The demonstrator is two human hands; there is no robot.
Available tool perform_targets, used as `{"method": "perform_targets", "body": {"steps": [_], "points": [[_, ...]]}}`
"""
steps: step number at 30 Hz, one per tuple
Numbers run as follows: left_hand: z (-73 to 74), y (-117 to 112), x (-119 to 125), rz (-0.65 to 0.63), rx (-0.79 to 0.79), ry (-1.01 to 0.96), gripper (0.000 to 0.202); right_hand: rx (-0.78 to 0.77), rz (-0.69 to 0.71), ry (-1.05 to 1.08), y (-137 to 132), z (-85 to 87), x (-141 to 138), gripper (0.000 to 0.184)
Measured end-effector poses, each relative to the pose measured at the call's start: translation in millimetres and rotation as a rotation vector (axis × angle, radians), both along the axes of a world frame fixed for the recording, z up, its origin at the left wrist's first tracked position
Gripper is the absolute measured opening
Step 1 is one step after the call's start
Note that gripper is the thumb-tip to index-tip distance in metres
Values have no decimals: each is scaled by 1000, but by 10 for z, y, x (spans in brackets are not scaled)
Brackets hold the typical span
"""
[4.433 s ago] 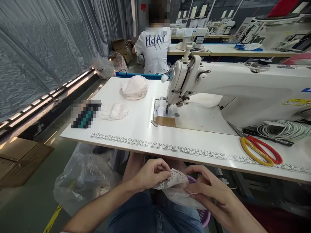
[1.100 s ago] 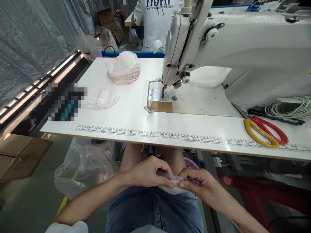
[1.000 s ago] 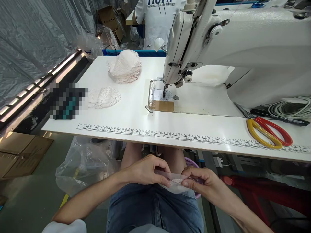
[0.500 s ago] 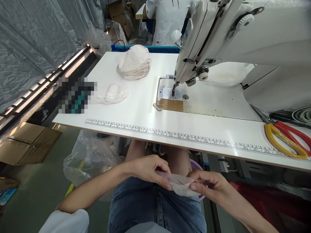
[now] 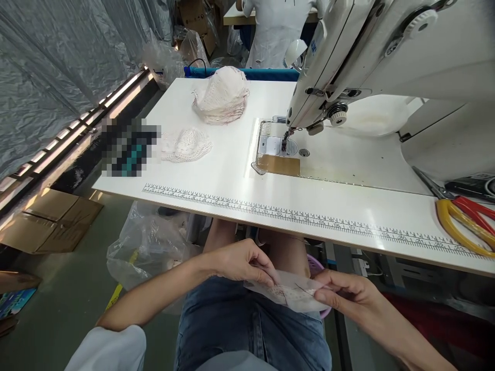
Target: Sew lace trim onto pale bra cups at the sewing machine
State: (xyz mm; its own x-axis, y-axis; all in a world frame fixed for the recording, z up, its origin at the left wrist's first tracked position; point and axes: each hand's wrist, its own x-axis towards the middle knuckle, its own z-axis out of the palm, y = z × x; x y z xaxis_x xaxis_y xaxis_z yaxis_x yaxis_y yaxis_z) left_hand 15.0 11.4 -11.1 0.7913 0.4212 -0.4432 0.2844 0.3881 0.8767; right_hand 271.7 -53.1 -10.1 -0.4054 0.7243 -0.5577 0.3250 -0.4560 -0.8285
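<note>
Two hands pinching sheer fabric piece [image 5: 292, 298] between them, left hand [image 5: 242, 263], right hand [image 5: 344, 296]

1. Main readable thing is the ruler scale [image 5: 309, 219] printed along the front edge of the white table [image 5: 216, 170]. It's black tick marks with small numbers under them, counting up left to right.
2. On that scale the teens and low twenties are the clearest, roughly 14 through 22 on the right half. The numbers further left are too tiny to make out.
3. The sewing machine [image 5: 386, 46] has a bit of blue lettering on its head next to the little lamp, but it's cut off and too small to read.
4. The dark object [image 5: 129, 147] at the left of the table is pixelated, so nothing is legible there.
</note>
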Motion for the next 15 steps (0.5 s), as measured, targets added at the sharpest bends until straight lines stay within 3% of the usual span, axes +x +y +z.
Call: {"method": "perform_targets", "body": {"steps": [7, 15], "points": [[12, 19, -3, -40, 2, 9, 22, 19, 11, 31, 5, 50, -32, 28], [10, 28, 71, -93, -23, -36, 41, 38, 66, -7, 50, 66, -75, 36]]}}
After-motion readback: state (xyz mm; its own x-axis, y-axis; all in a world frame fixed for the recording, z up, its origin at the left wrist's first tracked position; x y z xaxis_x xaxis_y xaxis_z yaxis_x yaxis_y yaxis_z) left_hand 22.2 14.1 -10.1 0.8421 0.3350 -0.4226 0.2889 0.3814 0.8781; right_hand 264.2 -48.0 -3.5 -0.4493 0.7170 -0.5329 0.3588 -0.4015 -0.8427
